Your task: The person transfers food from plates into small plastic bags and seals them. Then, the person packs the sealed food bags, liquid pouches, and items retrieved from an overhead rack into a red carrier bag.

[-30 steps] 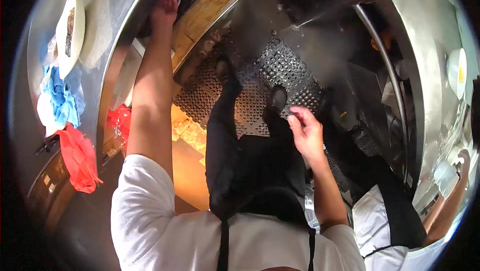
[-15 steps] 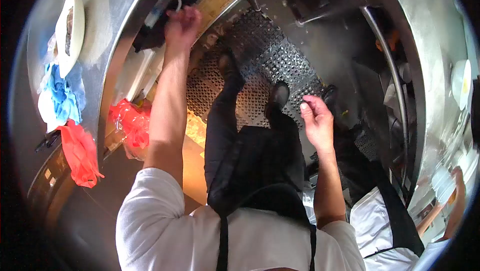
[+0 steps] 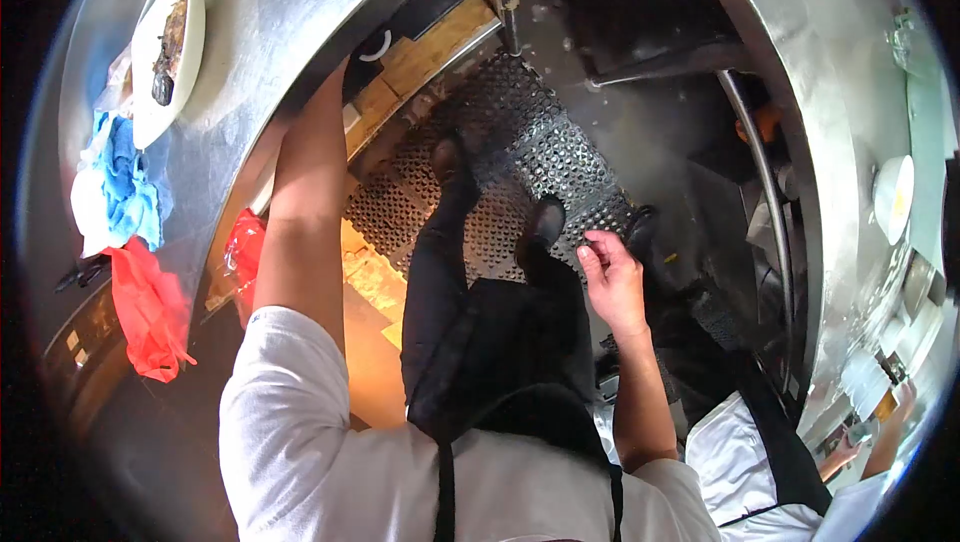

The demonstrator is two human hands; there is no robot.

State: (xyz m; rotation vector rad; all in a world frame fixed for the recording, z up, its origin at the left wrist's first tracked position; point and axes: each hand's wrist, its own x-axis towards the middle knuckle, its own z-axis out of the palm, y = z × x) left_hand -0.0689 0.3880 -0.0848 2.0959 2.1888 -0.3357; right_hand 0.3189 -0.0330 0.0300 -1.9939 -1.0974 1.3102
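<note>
My left forearm (image 3: 300, 192) reaches up and under the edge of the steel counter (image 3: 260, 32) on the left; the hand itself is hidden beneath that edge, near a shelf with wooden boards (image 3: 430, 47). In front of my black apron, my right hand (image 3: 610, 277) hangs at waist height with its fingers curled in against the thumb, and nothing shows in it. Below are my black shoes (image 3: 545, 217) on a perforated black floor mat (image 3: 540, 132).
On the left counter lie a white plate of food (image 3: 165, 52), a blue cloth (image 3: 120, 192) and a red cloth (image 3: 145, 307). A red plastic bag (image 3: 243, 252) sits under it. A second steel counter (image 3: 850, 92) with a plate (image 3: 893, 197) runs along the right, where a co-worker (image 3: 760, 442) stands close.
My left hand was out in the open half a second ago and has gone back under the counter edge. My right hand dropped slightly and stayed curled. My head shifted a little.
</note>
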